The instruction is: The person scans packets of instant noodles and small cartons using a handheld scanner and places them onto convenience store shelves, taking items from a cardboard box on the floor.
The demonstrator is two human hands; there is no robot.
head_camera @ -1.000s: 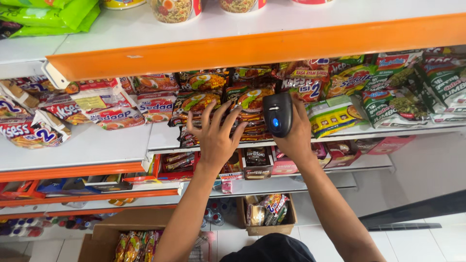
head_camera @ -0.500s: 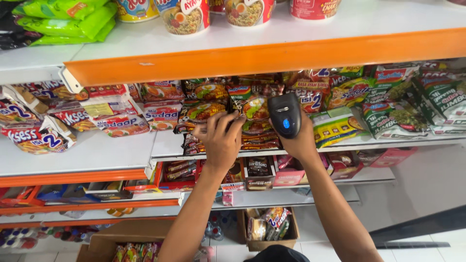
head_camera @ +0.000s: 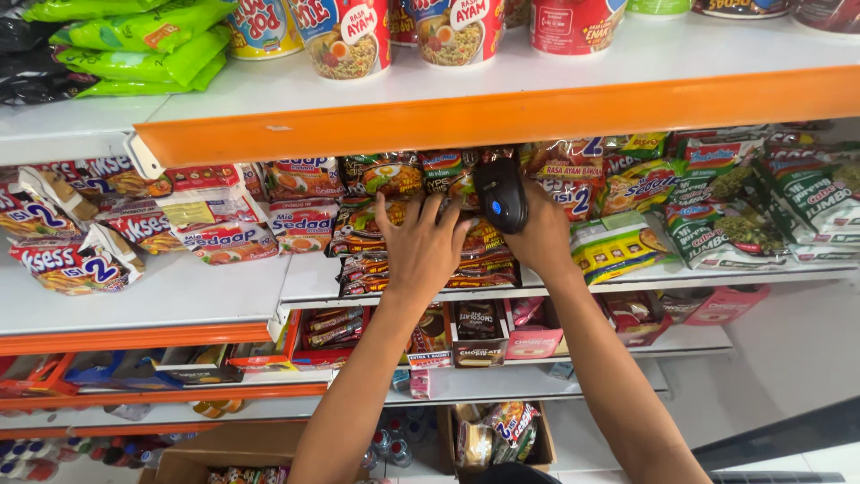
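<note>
Hands up at the middle shelf (head_camera: 224, 287), both pressed into the noodle rows. Left hand (head_camera: 421, 246) open, fingers splayed flat over a stack of dark noodle packets (head_camera: 358, 242) near the shelf's front edge: grip released, holding nothing, only touching. Right hand (head_camera: 542, 242) just beside it, grip clenched round a black handheld scanner (head_camera: 500, 193) with a small blue light, nose pointed up into the packets under the upper shelf's orange lip (head_camera: 502, 116).

Likely trouble, judged from here: dark stack lying loose and overhanging the front edge, so liable to slide off under a careless sideways push of the splayed fingers, and then drop past the lower shelf towards the cardboard box (head_camera: 497, 435) on the floor. Scanner close under the orange lip, so easily knocked against it on a quick lift. Glossy wrappers, slippery against each other.

Around: yellow packets (head_camera: 618, 246) right of the scanner hand, touching the wrist side; green-and-white packets (head_camera: 806, 206) crowding the right end; red-and-white packets (head_camera: 63, 260) spilling at the left end, well apart from both hands. Cup noodles (head_camera: 345, 36) and bright green bags (head_camera: 134, 45) on the upper shelf, above and out of the way. Small brown boxes (head_camera: 477, 332) on the lower shelf, behind the forearms. In the way of any deeper reach, only the packed rows themselves and the low orange lip.
</note>
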